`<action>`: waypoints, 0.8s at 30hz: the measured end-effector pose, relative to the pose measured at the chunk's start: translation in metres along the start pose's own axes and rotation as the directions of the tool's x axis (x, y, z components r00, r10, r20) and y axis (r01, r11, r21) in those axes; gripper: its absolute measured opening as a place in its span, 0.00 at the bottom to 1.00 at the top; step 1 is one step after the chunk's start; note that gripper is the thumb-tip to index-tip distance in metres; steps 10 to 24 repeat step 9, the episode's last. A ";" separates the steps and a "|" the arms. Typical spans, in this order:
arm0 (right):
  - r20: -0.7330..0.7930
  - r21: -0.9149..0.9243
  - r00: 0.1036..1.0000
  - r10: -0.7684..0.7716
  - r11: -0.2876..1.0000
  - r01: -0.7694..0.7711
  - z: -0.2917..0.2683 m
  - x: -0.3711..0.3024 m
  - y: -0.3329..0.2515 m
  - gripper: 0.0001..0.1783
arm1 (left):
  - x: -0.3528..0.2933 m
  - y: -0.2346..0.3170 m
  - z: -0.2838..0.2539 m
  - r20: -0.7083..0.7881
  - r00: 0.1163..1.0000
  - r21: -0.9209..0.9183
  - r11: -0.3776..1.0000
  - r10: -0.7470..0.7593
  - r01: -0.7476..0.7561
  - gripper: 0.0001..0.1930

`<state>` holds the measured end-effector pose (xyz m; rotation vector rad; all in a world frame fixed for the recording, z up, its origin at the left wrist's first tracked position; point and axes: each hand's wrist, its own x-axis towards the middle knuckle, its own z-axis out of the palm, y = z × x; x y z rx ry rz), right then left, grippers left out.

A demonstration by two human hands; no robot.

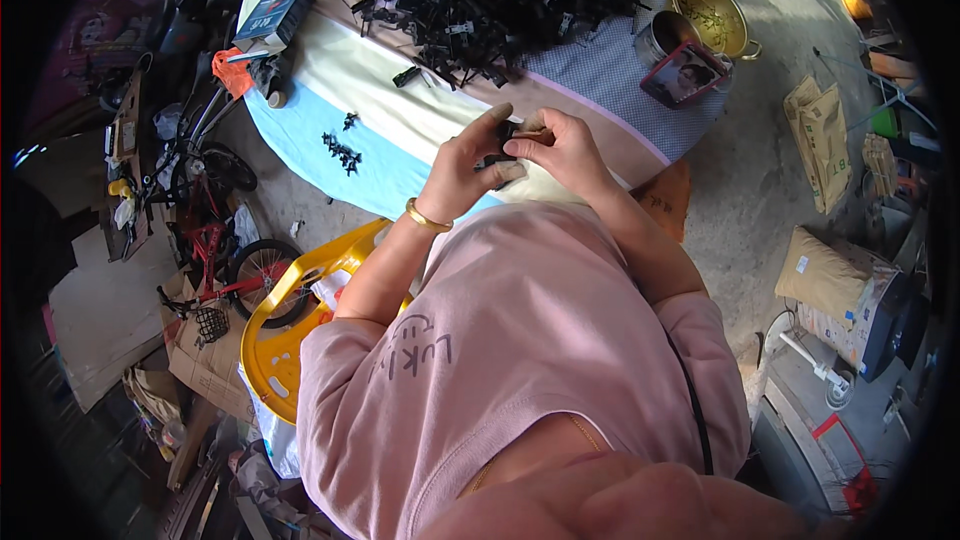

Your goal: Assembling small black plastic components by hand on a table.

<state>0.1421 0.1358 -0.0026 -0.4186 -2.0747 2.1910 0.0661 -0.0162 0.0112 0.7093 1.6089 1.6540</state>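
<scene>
Just in front of my body, over the near edge of the cloth-covered table, my two hands meet around a small black plastic part. My left hand curls around it with thumb and fingertips, which look covered in something brownish. Closed in a pinch, my right hand touches the same spot from the other side. The fingers hide most of the part. A large heap of similar black parts lies beyond my hands. Several small black pieces sit apart on the blue stripe to the left.
At the table's far right stand a gold-coloured pot with small pieces inside, a steel pot and a red-edged frame. A blue box lies at the left. A yellow plastic chair and a red bicycle are to my left.
</scene>
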 end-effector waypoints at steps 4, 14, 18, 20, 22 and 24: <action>0.096 0.053 0.990 0.104 0.993 -0.109 -0.003 0.003 0.010 0.10 | -0.002 0.000 0.009 -0.014 0.996 0.365 0.928 0.084 -0.073 0.33; 0.250 0.343 0.954 0.165 0.906 -0.247 -0.017 0.000 0.012 0.11 | 0.000 -0.021 0.005 -0.034 0.999 -0.035 0.999 0.026 -0.028 0.34; 0.250 0.343 0.954 0.165 0.906 -0.247 -0.017 0.000 0.012 0.11 | 0.000 -0.021 0.005 -0.034 0.999 -0.035 0.999 0.026 -0.028 0.34; 0.250 0.343 0.954 0.165 0.906 -0.247 -0.017 0.000 0.012 0.11 | 0.000 -0.021 0.005 -0.034 0.999 -0.035 0.999 0.026 -0.028 0.34; 0.250 0.343 0.954 0.165 0.906 -0.247 -0.017 0.000 0.012 0.11 | 0.000 -0.021 0.005 -0.034 0.999 -0.035 0.999 0.026 -0.028 0.34; 0.250 0.343 0.954 0.165 0.906 -0.247 -0.017 0.000 0.012 0.11 | 0.000 -0.021 0.005 -0.034 0.999 -0.035 0.999 0.026 -0.028 0.34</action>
